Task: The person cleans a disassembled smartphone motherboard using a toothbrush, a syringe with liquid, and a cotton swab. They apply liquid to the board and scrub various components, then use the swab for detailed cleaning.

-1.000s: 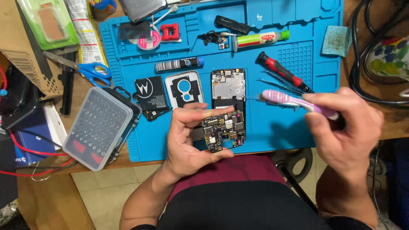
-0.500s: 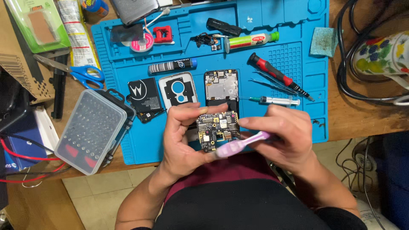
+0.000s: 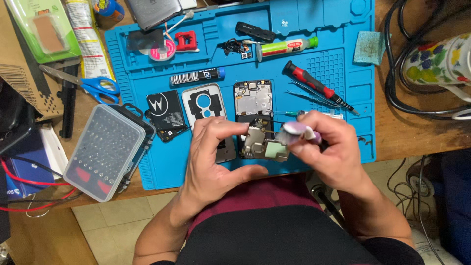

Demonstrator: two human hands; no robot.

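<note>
Pinching a circuit board (image 3: 262, 145) in my left hand (image 3: 216, 157) at frame centre, my right hand (image 3: 328, 147) fingers are gripping a pink toothbrush (image 3: 297, 131) against it.

Left hand (image 3: 213, 159) raised in front of torso, back toward camera, wrist bent slightly inward. Fingers (image 3: 223, 128) curled into C-shape, thumb low and stretched right, index tip on top, pinching closed. Right hand (image 3: 326, 149) just beside left, knuckles up, fingers folded tight in closed grip, thumb tucked toward left hand. Both forearms bare, rising from lower frame, elbows apart.
</note>
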